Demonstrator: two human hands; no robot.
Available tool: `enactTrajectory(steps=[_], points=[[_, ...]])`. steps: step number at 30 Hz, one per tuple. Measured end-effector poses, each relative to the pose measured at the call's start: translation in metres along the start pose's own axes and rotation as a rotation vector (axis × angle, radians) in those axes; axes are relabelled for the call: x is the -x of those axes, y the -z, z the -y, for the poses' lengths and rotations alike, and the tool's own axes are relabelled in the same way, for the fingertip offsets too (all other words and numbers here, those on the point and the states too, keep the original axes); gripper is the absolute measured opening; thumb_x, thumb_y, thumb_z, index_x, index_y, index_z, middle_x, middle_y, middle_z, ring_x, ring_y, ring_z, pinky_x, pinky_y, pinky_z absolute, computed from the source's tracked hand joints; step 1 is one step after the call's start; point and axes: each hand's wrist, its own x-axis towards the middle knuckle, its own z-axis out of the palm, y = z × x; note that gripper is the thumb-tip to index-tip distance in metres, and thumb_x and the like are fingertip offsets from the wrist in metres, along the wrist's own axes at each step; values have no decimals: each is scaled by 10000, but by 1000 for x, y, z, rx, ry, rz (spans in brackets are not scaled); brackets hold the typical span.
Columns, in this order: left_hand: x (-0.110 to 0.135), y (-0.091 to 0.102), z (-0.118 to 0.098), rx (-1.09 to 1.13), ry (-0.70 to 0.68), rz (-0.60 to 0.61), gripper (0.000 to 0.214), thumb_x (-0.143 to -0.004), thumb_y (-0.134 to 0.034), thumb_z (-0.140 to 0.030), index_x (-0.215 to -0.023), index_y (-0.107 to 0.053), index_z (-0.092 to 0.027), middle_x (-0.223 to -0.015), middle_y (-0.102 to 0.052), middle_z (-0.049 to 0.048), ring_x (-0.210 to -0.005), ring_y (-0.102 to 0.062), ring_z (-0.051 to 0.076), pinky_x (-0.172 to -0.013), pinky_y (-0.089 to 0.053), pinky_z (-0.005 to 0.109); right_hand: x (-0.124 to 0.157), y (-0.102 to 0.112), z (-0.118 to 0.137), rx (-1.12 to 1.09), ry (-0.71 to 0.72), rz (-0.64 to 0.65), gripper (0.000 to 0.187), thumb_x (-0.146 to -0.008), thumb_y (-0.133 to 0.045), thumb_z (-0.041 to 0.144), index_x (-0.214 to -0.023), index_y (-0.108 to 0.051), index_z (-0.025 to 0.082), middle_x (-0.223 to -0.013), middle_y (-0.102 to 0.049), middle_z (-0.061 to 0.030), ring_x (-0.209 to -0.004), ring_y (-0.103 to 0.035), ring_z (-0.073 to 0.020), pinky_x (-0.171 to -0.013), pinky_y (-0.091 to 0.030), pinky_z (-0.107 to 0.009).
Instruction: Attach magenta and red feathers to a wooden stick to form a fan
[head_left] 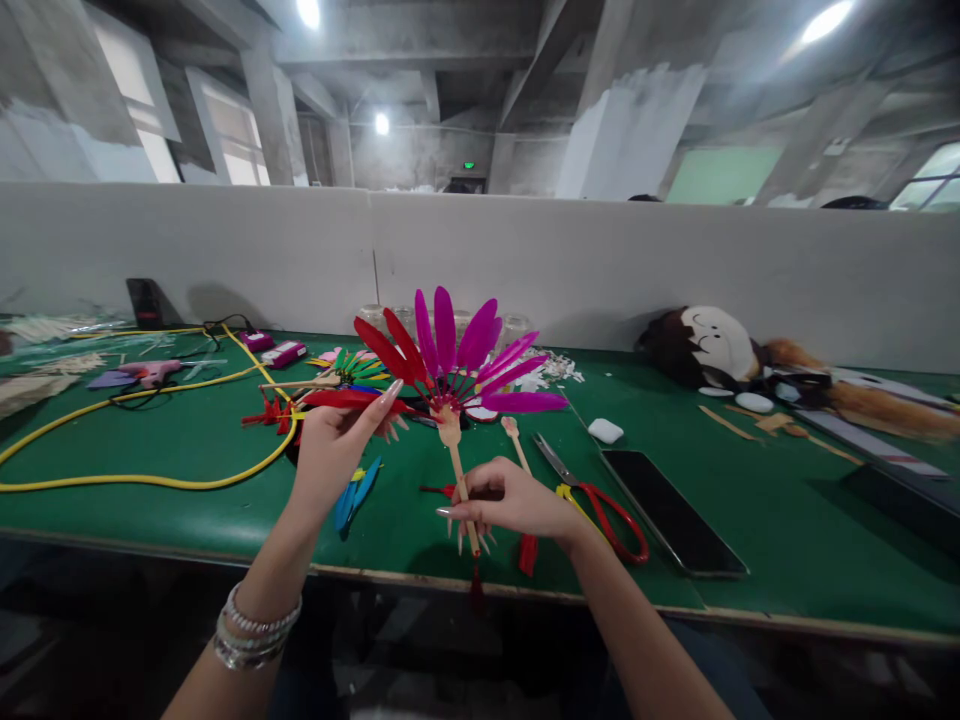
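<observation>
My right hand point(517, 497) is closed around the wooden handle of a feather fan point(450, 428), held upright above the table's front edge. Magenta feathers spread over its top and right side, with red ones at the left. A dark red tassel hangs from the handle's lower end. Between the thumb and fingers of my left hand point(340, 445) is a red feather point(341, 399), its tip pointing left and its quill end near the fan's head. Whether that quill touches the fan, I cannot tell. Behind my right hand lies another wooden handle point(516, 440) with a red tassel point(527, 555).
Red-handled scissors point(611, 510) and a black phone point(671, 510) lie to the right. Blue feathers point(358, 495) rest near my left hand. A yellow cable point(150, 483) loops across the left side, around a pink glue gun point(150, 373). A plush toy point(709, 345) sits at the back right.
</observation>
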Motion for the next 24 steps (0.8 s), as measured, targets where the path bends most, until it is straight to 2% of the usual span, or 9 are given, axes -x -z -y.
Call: enactTrajectory(steps=[15, 24], points=[[-4, 1, 5, -15, 8, -13, 245, -721, -596, -332, -581, -654, -139, -482, -620, 1, -462, -556, 110, -462, -437, 206, 0, 1, 0, 12, 21, 19, 295, -697, -615, 401, -626, -591, 116, -513, -539, 7, -464, -503, -85, -454, -405, -201], [-1, -3, 1, -18, -39, -89, 220, -711, -610, -316, -581, -648, -143, -491, -626, 5, -449, -550, 106, -441, -441, 204, 1, 1, 4, 12, 30, 24, 296, -686, -625, 400, -607, -597, 117, -510, -553, 5, -469, -516, -89, -461, -413, -206]])
